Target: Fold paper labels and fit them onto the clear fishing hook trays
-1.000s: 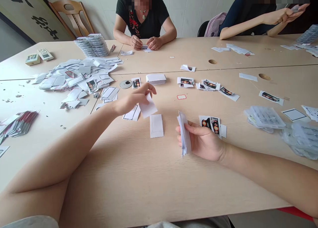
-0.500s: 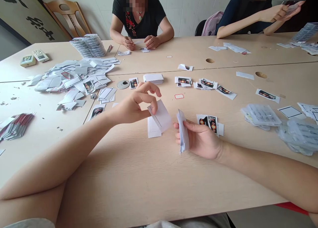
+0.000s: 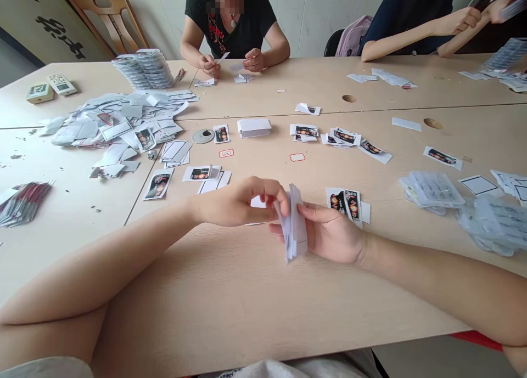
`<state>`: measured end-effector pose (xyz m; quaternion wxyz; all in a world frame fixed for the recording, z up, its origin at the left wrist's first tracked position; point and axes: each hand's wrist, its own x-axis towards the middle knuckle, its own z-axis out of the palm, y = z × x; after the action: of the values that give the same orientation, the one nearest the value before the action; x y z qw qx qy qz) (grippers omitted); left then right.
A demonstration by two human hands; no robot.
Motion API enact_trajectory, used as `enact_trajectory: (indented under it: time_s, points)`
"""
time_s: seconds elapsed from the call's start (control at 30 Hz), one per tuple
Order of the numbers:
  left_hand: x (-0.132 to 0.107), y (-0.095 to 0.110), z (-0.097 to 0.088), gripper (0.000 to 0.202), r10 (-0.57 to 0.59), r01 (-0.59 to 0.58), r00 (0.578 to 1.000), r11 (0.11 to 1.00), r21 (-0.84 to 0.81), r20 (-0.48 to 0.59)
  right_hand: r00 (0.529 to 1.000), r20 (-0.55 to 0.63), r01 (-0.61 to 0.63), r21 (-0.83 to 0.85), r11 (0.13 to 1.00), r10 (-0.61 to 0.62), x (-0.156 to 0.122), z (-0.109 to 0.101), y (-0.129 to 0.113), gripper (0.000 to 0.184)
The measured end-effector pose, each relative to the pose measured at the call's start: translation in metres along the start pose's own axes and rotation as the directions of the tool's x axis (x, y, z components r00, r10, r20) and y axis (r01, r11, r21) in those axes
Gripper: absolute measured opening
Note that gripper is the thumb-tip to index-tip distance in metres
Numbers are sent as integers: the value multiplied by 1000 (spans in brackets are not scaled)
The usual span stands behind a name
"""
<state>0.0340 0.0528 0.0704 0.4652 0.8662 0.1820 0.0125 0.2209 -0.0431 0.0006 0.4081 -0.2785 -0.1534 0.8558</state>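
My right hand [image 3: 333,232] grips an upright stack of small white cards [image 3: 295,224] above the wooden table [image 3: 247,301]. My left hand [image 3: 239,202] has its fingers closed against the left face of that stack, pressing a white card onto it. A single white card [image 3: 257,202] lies on the table, partly hidden behind my left hand. A printed black and orange card [image 3: 348,202] lies just right of my right hand.
A heap of white cards [image 3: 119,123] and a pile of clear packets [image 3: 144,68] sit far left. A neat card pile [image 3: 254,127] and scattered printed cards [image 3: 341,137] lie mid-table. Clear bags [image 3: 440,191] rest at right. Two other people work across the table.
My left hand carried a white card from the table's left side rightward to the stack in my right hand. Cards that it covered now show on the table.
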Motion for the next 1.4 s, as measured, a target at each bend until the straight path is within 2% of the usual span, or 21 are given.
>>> enact_trajectory:
  time_s: [0.07,0.1,0.17,0.23,0.3,0.37,0.47,0.57,0.67,0.73,0.8,0.83,0.9,0.93,0.97,1.03,1.1,1.17,1.23,1.27,1.4]
  points:
    - [-2,-2,-5,26,-27,38,993,995,95,-111,1000,-12,0,7,1000,0,0,-1,0,19]
    - [-4,-4,-9,33,-73,102,981,982,158,-177,1000,-26,3,3,1000,-3,-1,-2,-1,19]
    - [-8,-11,-18,43,-233,315,930,906,285,-285,999,-51,8,-14,1000,-9,-1,-3,-2,18]
    - [-11,-20,-23,56,-421,503,862,777,378,-282,997,-68,23,-22,1000,-24,-2,-4,-2,18]
    - [-12,-28,-25,68,-512,575,818,702,422,-263,996,-74,50,-14,999,-50,-2,-5,-2,17]
    - [-9,-34,-23,68,-532,576,814,694,431,-231,994,-72,83,-12,996,-83,-1,-5,0,20]
    - [-5,-38,-21,58,-533,547,830,718,430,-166,990,-70,121,-39,992,-123,-2,-5,0,24]
    - [-2,-35,-19,45,-505,520,848,731,441,-163,982,-47,180,-87,980,-185,-4,-2,-2,22]
    - [0,-33,-12,34,-442,490,872,781,387,-210,962,-9,264,-234,936,-274,-9,1,-9,19]
    - [2,-32,-4,32,-392,433,897,870,237,-203,940,21,322,-385,865,-340,-12,3,-14,19]
    - [6,-31,6,35,-359,367,920,930,23,-159,916,56,364,-535,763,-397,-14,3,-19,23]
    - [8,-31,11,36,-346,339,922,938,-66,-176,907,76,372,-604,704,-414,-15,3,-22,25]
    - [12,-30,20,28,-338,291,904,935,-200,-262,890,120,378,-732,567,-439,-17,4,-26,32]
    - [14,-30,24,23,-337,261,889,929,-263,-309,874,154,387,-794,469,-460,-18,6,-29,33]
    - [16,-30,27,19,-340,228,876,917,-327,-343,849,205,400,-852,339,-486,-18,7,-31,32]
    - [19,-29,30,16,-357,167,850,880,-444,-388,778,356,420,-908,7,-518,-18,10,-37,24]
    - [20,-30,32,14,-381,110,823,834,-540,-421,725,527,431,-849,-304,-443,-16,13,-42,13]
    - [20,-32,33,13,-383,31,811,785,-619,-443,714,627,438,-747,-501,-311,-13,15,-47,13]
    - [18,-34,32,15,-362,-58,808,737,-673,-466,725,647,404,-678,-614,-237,-10,16,-48,20]
    - [17,-35,32,16,-353,-90,807,719,-689,-473,721,649,376,-660,-650,-241,-9,17,-48,22]
    - [13,-39,34,20,-347,-124,816,677,-726,-463,659,677,295,-633,-716,-326,-11,19,-44,23]
